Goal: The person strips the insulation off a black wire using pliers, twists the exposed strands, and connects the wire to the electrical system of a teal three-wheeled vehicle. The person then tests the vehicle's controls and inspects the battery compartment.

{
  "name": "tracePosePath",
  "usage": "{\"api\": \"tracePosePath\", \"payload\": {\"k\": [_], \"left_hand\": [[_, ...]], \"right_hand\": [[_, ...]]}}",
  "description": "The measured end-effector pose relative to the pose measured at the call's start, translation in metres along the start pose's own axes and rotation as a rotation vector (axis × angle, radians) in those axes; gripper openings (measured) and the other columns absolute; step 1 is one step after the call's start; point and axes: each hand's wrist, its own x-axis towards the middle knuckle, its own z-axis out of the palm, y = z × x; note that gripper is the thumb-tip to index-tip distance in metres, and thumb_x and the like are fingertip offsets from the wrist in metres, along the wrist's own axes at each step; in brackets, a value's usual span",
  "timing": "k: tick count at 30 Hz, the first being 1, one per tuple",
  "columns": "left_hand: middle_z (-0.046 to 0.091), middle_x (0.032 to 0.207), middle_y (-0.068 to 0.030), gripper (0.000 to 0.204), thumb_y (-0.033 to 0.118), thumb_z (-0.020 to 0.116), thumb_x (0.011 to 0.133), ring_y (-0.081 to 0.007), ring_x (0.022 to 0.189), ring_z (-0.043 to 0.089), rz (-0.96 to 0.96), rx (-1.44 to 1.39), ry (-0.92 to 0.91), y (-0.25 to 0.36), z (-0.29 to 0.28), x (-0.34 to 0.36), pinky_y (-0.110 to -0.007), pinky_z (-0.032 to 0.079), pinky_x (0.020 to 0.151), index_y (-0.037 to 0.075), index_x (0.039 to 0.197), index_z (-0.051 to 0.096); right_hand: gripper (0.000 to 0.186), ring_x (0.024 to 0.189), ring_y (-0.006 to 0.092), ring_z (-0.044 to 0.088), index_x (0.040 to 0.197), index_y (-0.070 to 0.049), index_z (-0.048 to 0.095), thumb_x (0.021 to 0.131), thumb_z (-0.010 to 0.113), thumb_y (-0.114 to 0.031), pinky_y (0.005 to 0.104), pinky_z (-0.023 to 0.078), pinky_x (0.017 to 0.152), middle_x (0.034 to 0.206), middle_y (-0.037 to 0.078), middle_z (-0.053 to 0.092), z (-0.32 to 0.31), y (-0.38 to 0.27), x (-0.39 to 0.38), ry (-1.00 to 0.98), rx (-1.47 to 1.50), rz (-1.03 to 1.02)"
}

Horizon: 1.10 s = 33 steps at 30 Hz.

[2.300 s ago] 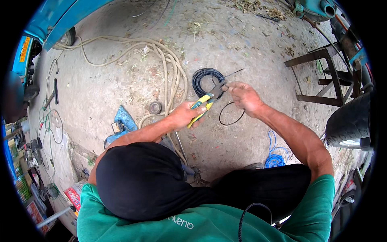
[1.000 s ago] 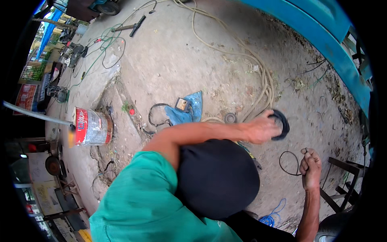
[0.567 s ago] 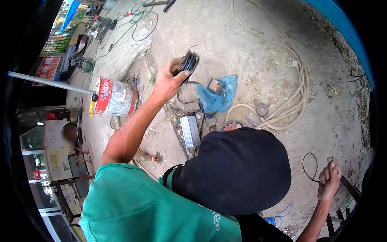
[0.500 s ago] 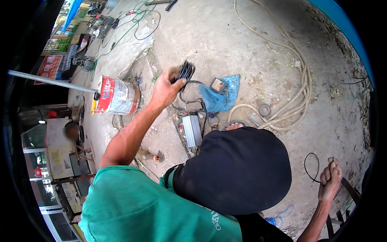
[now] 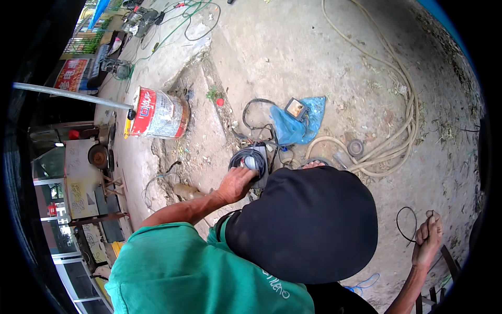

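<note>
Grasping the coil [image 5: 237, 157] by its rim, your left hand [image 5: 235, 185] likely feels springy lightness; your right hand [image 5: 430, 233] pinches a loop [image 5: 398, 220].

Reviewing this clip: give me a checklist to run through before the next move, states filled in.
1. Left hand in contact with the black coil: ok, fingers at its near edge.
2. Coil over the silver box: ok.
3. Left hand's grip on the coil loosened: cannot tell.
4. Right hand free: not ok, it holds a thin black wire loop.
5. Blue plastic bag apart from the coil: ok.
</note>
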Motion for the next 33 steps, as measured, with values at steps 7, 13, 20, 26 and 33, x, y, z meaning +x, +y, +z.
{"api": "tracePosePath", "payload": {"k": [7, 13, 20, 26, 33], "left_hand": [[0.061, 0.096, -0.0128, 0.032, 0.009, 0.067, 0.079, -0.0344, 0.094, 0.058, -0.264, 0.089, -0.041, -0.044, 0.012, -0.041, -0.044, 0.043, 0.081, 0.01, 0.109, 0.055], [0.062, 0.099, -0.0194, 0.034, 0.006, 0.063, 0.079, -0.0401, 0.097, 0.058, -0.453, -0.044, -0.039, -0.047, 0.008, -0.049, -0.047, 0.045, 0.083, 0.005, 0.111, 0.051], [0.06, 0.115, -0.0251, 0.051, 0.018, 0.067, 0.084, -0.0414, 0.108, 0.058, -0.53, -0.237, 0.061, -0.029, 0.032, 0.006, -0.048, 0.047, 0.091, 0.003, 0.128, 0.045], [0.063, 0.11, -0.0194, 0.044, 0.016, 0.066, 0.086, -0.0318, 0.102, 0.062, -0.546, -0.223, -0.012, -0.036, 0.044, 0.026, -0.043, 0.049, 0.087, 0.003, 0.124, 0.05], [0.065, 0.105, -0.0145, 0.033, 0.013, 0.066, 0.086, -0.0244, 0.095, 0.064, -0.491, -0.262, -0.028, -0.004, -0.027, 0.109, -0.037, 0.051, 0.081, 0.002, 0.117, 0.057]], "right_hand": [[0.021, 0.048, 0.0006, 0.019, 0.111, -0.004, 0.057, 0.102, 0.051, -0.021, 0.0209, 0.015, 0.042, 0.062, -0.01, 0.026, -0.005, 0.004, 0.003, 0.029, -0.007, 0.003], [0.022, 0.051, 0.0005, 0.023, 0.112, -0.002, 0.057, 0.1, 0.052, -0.021, 0.0191, 0.019, 0.043, 0.064, -0.008, 0.031, -0.002, -0.001, 0.004, -0.013, 0.0, 0.031], [0.028, 0.055, 0.0022, 0.029, 0.115, 0.0, 0.057, 0.096, 0.055, -0.021, 0.0195, 0.022, 0.046, 0.069, -0.008, 0.036, -0.012, -0.008, -0.013, 0.196, -0.015, 0.031], [0.021, 0.063, 0.0121, 0.048, 0.104, 0.003, 0.061, 0.096, 0.053, -0.014, 0.0271, 0.039, 0.058, 0.07, 0.002, 0.053, 0.023, -0.041, -0.006, 0.015, -0.103, -0.067], [0.021, 0.086, 0.0124, 0.058, 0.112, 0.003, 0.063, 0.097, 0.054, -0.009, 0.0294, 0.049, 0.077, 0.092, 0.006, 0.064, 0.017, -0.034, -0.032, 0.023, -0.085, -0.209]]}}
